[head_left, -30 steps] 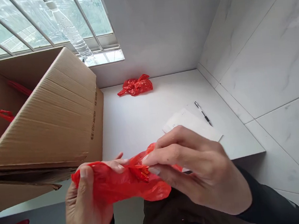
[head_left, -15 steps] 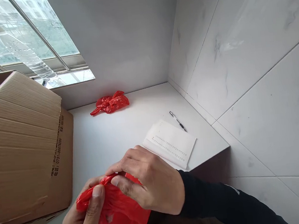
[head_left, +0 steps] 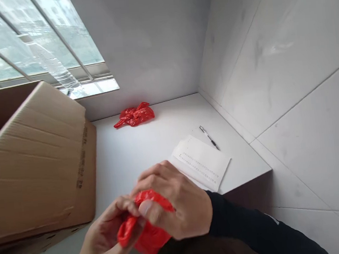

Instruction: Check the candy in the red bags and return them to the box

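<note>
A thin red plastic bag (head_left: 152,240) is bunched up between my two hands, low in the head view. My left hand (head_left: 109,232) pinches one gathered end, and a loop of red plastic stands out over its thumb. My right hand (head_left: 175,202) grips the bag from above, its thumb pressed on the plastic; part of the bag shows between thumb and fingers. The hands meet at the middle of the bag, so the exact folds there are hidden. Farther back, a second red plastic bag (head_left: 135,115), knotted, lies on the white table (head_left: 124,159) near the wall.
A large open cardboard box (head_left: 38,167) stands at the left, something red inside it. Printed paper sheets (head_left: 204,159) and a black-and-clear pen (head_left: 209,137) lie on the table's right side. A clear bottle (head_left: 52,66) stands on the sill by the barred window.
My hands have drawn closer together, bunching the bag tighter, with less of it hanging below. The camera has turned slightly left, so the surroundings sit farther right.
</note>
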The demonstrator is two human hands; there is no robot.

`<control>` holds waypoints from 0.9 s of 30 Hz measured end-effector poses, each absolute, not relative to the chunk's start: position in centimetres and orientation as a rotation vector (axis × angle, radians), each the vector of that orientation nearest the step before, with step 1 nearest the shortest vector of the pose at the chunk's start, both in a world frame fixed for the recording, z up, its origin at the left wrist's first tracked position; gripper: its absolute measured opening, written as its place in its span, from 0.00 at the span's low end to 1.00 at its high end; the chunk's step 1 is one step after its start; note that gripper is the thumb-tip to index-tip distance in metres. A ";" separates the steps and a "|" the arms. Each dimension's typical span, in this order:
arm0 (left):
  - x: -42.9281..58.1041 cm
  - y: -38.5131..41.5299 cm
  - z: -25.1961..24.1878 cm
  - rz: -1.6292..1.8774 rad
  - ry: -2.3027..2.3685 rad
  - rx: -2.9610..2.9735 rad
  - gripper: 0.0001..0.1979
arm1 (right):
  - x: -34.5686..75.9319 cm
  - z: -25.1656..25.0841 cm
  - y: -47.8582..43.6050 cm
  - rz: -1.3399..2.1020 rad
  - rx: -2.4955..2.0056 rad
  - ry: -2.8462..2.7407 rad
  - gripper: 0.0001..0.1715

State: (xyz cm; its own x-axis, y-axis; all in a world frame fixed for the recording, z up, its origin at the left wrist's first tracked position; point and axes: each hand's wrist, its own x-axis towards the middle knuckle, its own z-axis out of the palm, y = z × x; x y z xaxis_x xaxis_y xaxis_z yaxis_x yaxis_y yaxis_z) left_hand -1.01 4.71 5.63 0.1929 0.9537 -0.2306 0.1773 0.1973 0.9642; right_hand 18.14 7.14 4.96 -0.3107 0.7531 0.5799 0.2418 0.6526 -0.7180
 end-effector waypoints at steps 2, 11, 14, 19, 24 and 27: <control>-0.6 4.4 5.9 0.820 1.271 1.498 0.05 | 18.4 4.8 7.9 0.783 -0.791 -1.907 0.19; -1.2 4.4 1.6 1.256 1.383 2.489 0.26 | 18.4 1.5 10.3 1.561 -0.783 -1.900 0.17; -1.2 4.5 1.2 1.215 1.455 2.489 0.31 | 18.1 1.8 10.3 1.513 -0.774 -1.890 0.14; -3.7 3.3 -0.5 0.952 1.573 2.501 0.34 | 19.4 2.0 10.3 1.095 -1.020 -1.808 0.08; -8.9 0.0 -3.5 0.642 1.808 2.455 0.31 | 22.3 -0.9 10.5 0.899 -1.312 -1.787 0.11; -7.8 -1.1 -3.8 0.717 1.804 2.379 0.31 | 21.5 -1.3 9.5 1.046 -1.258 -1.728 0.13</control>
